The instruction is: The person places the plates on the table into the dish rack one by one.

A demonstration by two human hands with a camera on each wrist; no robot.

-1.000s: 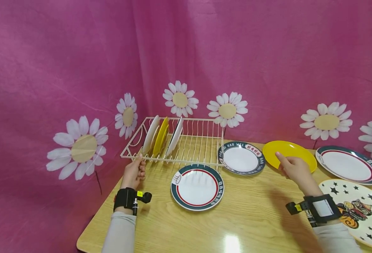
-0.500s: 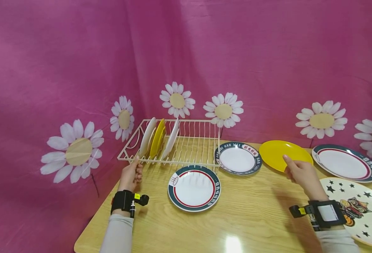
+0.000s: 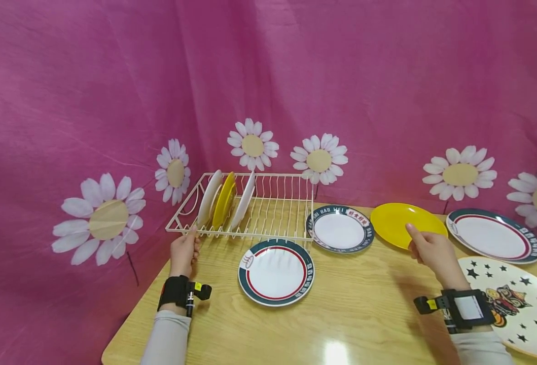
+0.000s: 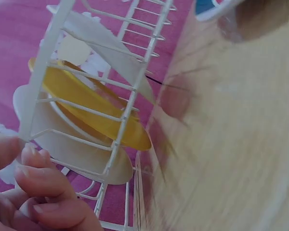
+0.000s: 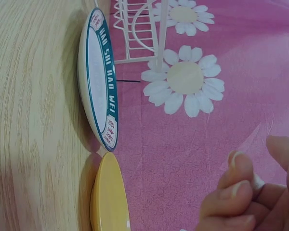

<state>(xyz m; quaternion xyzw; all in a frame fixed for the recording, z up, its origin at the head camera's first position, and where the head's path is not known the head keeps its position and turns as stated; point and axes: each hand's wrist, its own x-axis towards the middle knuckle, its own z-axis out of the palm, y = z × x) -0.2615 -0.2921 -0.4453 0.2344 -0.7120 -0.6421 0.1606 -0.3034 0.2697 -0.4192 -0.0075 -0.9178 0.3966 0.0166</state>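
My left hand (image 3: 183, 253) pinches the front rail of a cream wire dish rack (image 3: 295, 236) near its left end, thumb and forefinger meeting at the bar in the left wrist view. Standing on edge in the rack are a white plate (image 3: 208, 200), a yellow plate (image 3: 224, 204) and another white plate (image 3: 244, 203). My right hand (image 3: 434, 253), loosely curled around nothing, hovers in front of a flat yellow plate (image 3: 393, 223); the right wrist view shows the thumb apart from the fingers. A green-rimmed white plate (image 3: 277, 274) lies before the rack.
Right of the rack lies a plate with a lettered rim (image 3: 339, 230). Farther right are another green-rimmed plate (image 3: 494, 235) and a large star-patterned plate (image 3: 519, 309), partly behind the right wrist. A pink daisy curtain (image 3: 364, 101) stands behind the wooden table (image 3: 341, 319).
The head view has turned a little, so the scene slides left. My right hand has shifted slightly rightward relative to the yellow plate. The left hand stays at the rack's rail.
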